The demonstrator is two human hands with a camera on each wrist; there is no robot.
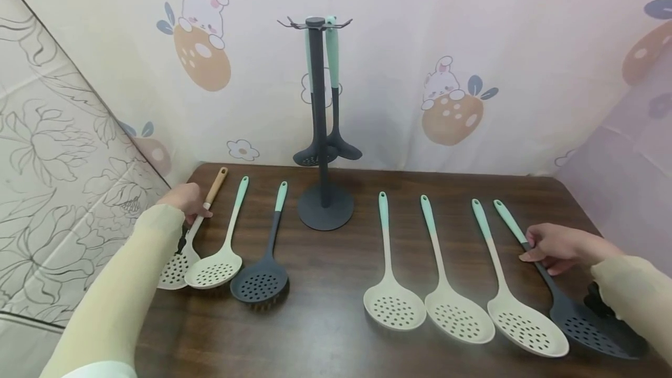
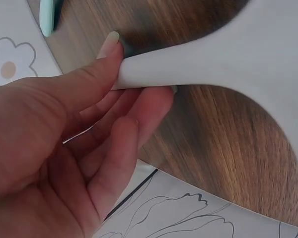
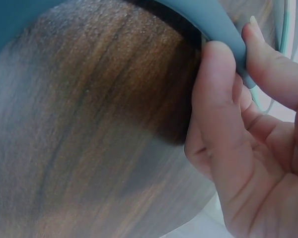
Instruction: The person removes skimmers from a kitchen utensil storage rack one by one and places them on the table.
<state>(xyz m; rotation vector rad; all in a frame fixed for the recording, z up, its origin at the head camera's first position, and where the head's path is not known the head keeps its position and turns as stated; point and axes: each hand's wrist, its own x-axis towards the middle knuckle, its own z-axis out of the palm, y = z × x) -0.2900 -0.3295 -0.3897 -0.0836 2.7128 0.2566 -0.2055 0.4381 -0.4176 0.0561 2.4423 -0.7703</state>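
At the table's left end my left hand (image 1: 184, 200) pinches the white shaft of a skimmer (image 1: 177, 268) with a wood-coloured handle. The left wrist view shows thumb and fingertips on that shaft (image 2: 159, 67), the other fingers bent below. On the far right my right hand (image 1: 564, 248) pinches the shaft of a dark grey skimmer (image 1: 590, 331) with a mint handle. In the right wrist view, thumb and fingers hold its grey shaft (image 3: 216, 22) from both sides. My right sleeve and wrist partly cover its head.
Beside my left hand lie a cream skimmer (image 1: 214, 270) and a dark grey skimmer (image 1: 261, 280). A dark utensil stand (image 1: 325, 212) at the back holds two mint-handled utensils (image 1: 333, 63). Three cream skimmers (image 1: 395, 306) lie on the right half of the brown table (image 1: 325, 331).
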